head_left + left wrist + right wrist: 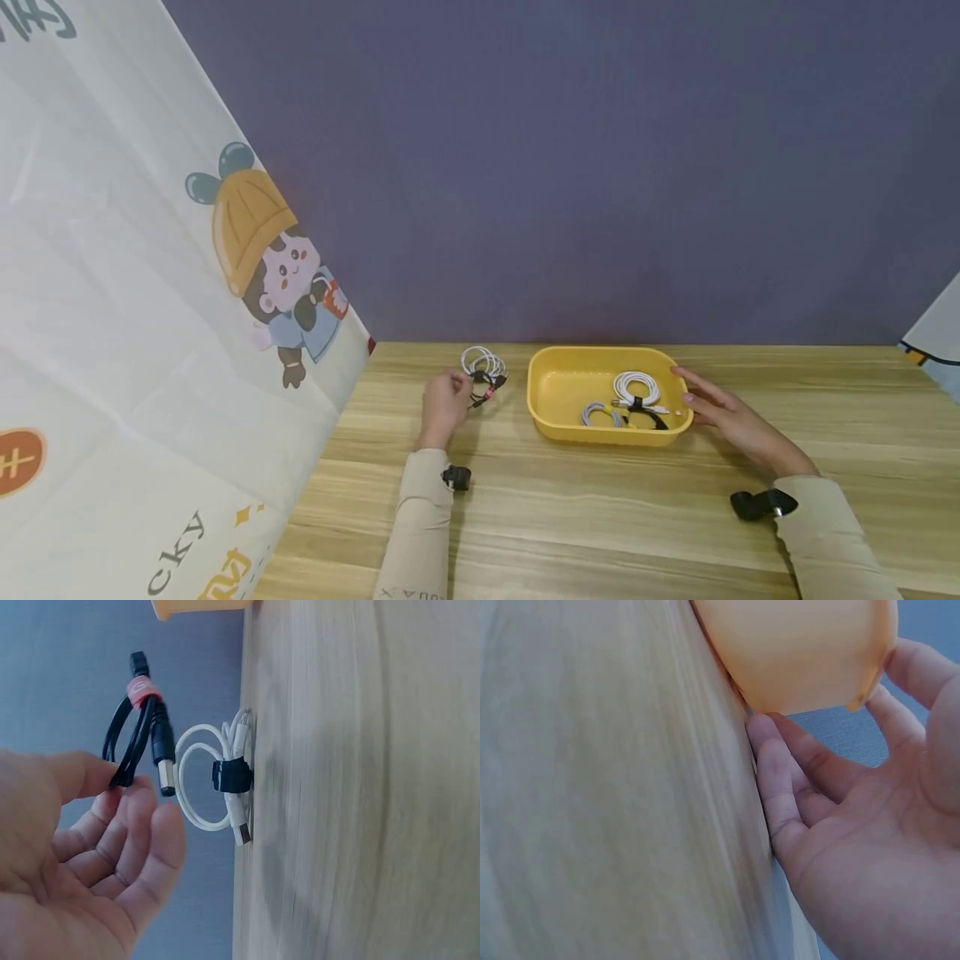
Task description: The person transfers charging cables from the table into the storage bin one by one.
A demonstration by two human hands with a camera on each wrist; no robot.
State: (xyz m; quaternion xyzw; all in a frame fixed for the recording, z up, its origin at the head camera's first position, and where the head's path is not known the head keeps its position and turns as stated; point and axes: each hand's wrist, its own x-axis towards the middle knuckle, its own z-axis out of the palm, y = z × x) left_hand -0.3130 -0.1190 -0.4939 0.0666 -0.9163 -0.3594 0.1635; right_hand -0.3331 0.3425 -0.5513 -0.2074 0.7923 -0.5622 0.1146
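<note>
My left hand [444,407] pinches a coiled black cable [135,746] between thumb and fingertips. A pink strap binds that cable, and a barrel plug with a metal tip hangs from it. Just beyond, a coiled white USB cable [204,780] with a black strap lies on the table. My right hand [738,425] rests against the right end of a yellow basket [555,432], its fairly straight fingers touching the rim and the lower wall. Inside the basket are a coiled white cable [617,388], a small grey coil [587,412] and a black strap [660,422].
The wooden table [570,517] ends at a dark blue-grey wall [570,183] behind the basket. At the left hangs a white printed sheet [112,275] with a cartoon figure. Another printed sheet [941,333] shows at the right edge.
</note>
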